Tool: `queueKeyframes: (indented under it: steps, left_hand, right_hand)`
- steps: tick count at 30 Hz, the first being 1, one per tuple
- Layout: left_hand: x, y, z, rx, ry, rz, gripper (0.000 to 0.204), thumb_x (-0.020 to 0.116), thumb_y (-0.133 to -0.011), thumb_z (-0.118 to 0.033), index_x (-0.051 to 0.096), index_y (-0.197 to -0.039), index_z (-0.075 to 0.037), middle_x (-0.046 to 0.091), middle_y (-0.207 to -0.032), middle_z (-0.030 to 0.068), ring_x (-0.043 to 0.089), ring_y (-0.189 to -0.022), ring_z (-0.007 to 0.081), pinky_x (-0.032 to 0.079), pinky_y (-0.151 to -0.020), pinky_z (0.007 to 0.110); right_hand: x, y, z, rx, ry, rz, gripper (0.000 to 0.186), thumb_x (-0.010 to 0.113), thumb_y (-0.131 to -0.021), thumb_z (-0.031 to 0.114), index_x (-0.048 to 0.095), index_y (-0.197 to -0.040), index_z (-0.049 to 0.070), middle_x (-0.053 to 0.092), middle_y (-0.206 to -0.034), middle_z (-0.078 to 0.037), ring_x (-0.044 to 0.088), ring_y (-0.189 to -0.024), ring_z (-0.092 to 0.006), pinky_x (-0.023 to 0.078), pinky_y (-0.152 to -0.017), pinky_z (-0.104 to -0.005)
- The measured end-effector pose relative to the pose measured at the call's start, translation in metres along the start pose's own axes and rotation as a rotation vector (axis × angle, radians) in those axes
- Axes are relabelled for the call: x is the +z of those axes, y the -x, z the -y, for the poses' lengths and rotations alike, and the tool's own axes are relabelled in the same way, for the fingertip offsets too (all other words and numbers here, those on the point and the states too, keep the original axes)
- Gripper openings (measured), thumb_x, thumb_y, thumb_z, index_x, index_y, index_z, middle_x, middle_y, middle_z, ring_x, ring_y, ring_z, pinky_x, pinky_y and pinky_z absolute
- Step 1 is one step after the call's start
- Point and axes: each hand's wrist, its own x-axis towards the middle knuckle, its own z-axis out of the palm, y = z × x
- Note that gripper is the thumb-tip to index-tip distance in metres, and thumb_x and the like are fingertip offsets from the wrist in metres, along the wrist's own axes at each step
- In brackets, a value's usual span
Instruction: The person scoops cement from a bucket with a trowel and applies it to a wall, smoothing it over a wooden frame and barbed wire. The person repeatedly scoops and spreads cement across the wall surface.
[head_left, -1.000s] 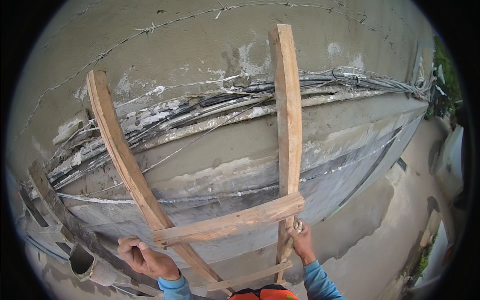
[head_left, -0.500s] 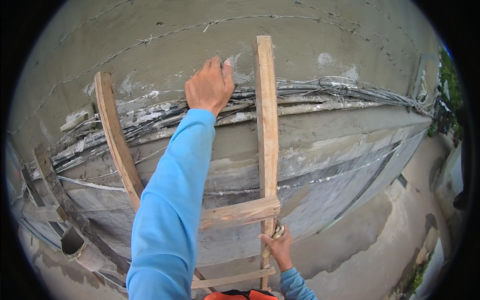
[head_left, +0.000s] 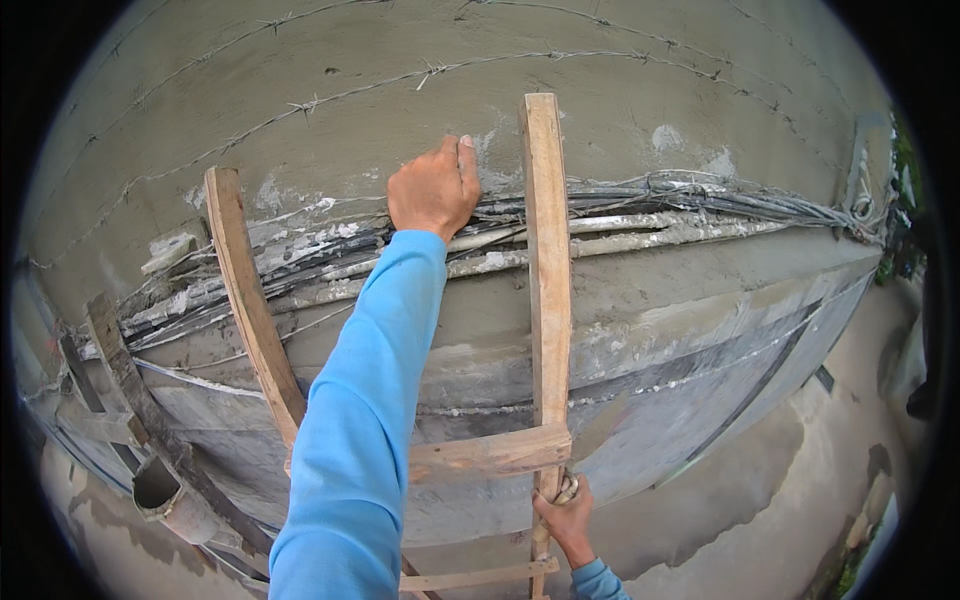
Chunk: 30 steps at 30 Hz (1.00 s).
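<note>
My left hand [head_left: 434, 191], at the end of a long blue sleeve, reaches up against the grey plastered wall [head_left: 620, 110]. Its fingers are curled toward the wall with the thumb up along the side; whatever they hold is hidden behind the hand. Just below it runs a bundle of cables and pipes [head_left: 655, 235], crusted with cement. Low on the right, my right hand [head_left: 568, 520] is closed around the right rail of a wooden ladder [head_left: 548, 270]. A pale, knobbly, cord-like piece [head_left: 567, 489] shows on the rail by its fingers.
Strands of barbed wire [head_left: 430, 72] cross the wall above my left hand. At the lower left, a dirty bucket [head_left: 180, 505] hangs beside a second, cement-stained ladder [head_left: 150, 415]. Wet-patched ground [head_left: 720, 500] lies far below on the right.
The whole view has shifted, so the ladder and wall sit slightly lower and further right. My left hand stays at the wall, and my right hand keeps its grip on the rail.
</note>
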Motion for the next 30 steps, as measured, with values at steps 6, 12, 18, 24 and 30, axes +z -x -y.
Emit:
queueKeyframes:
  steps: [6,12,18,24,30]
  left_hand:
    - [-0.004,0.000,-0.003,-0.027,0.038,0.073,0.052,0.043,-0.114,-0.041,0.082,-0.107,-0.008,0.076,-0.076,0.0196,0.076,-0.074,0.0423,0.061,-0.074,0.054]
    - [-0.006,-0.001,-0.004,-0.068,0.132,0.147,0.058,0.041,-0.115,-0.044,0.083,-0.102,-0.007,0.077,-0.082,0.0220,0.076,-0.079,0.0440,0.060,-0.078,0.055]
    - [-0.004,-0.006,0.009,-0.072,0.455,-0.060,0.061,0.036,-0.118,-0.040,0.077,-0.090,-0.004,0.073,-0.072,0.0225,0.073,-0.068,0.0424,0.056,-0.068,0.055]
    - [-0.002,-0.010,0.011,-0.115,0.505,-0.106,0.042,0.039,-0.120,-0.033,0.066,-0.106,-0.004,0.074,-0.077,0.0239,0.074,-0.072,0.0438,0.053,-0.067,0.056]
    - [-0.011,-0.005,0.009,-0.098,0.634,-0.129,0.024,0.046,-0.118,-0.025,0.059,-0.118,-0.006,0.075,-0.089,0.0240,0.075,-0.083,0.0442,0.055,-0.073,0.055]
  right_hand:
    - [0.005,-0.007,-0.015,-0.009,-0.031,-0.001,0.048,0.096,-0.074,0.014,0.057,-0.098,-0.001,0.066,-0.088,-0.009,0.061,-0.081,-0.0146,0.055,-0.071,-0.0357]
    - [0.005,0.006,-0.007,-0.054,-0.049,-0.050,0.046,0.095,-0.074,0.013,0.057,-0.098,-0.001,0.066,-0.088,-0.007,0.059,-0.080,-0.0145,0.054,-0.071,-0.0358]
    - [0.040,0.039,0.009,0.017,0.058,0.030,0.045,0.096,-0.073,0.017,0.059,-0.094,0.000,0.067,-0.083,-0.008,0.061,-0.079,-0.0140,0.055,-0.070,-0.0359]
    - [0.060,0.029,0.007,-0.025,-0.060,-0.035,0.046,0.094,-0.073,0.017,0.058,-0.095,-0.001,0.071,-0.086,-0.013,0.064,-0.080,-0.0148,0.057,-0.072,-0.0364]
    - [0.063,0.040,0.013,-0.076,0.050,-0.141,0.047,0.092,-0.073,0.013,0.058,-0.100,-0.002,0.069,-0.086,-0.016,0.065,-0.079,-0.0219,0.056,-0.075,-0.0407]
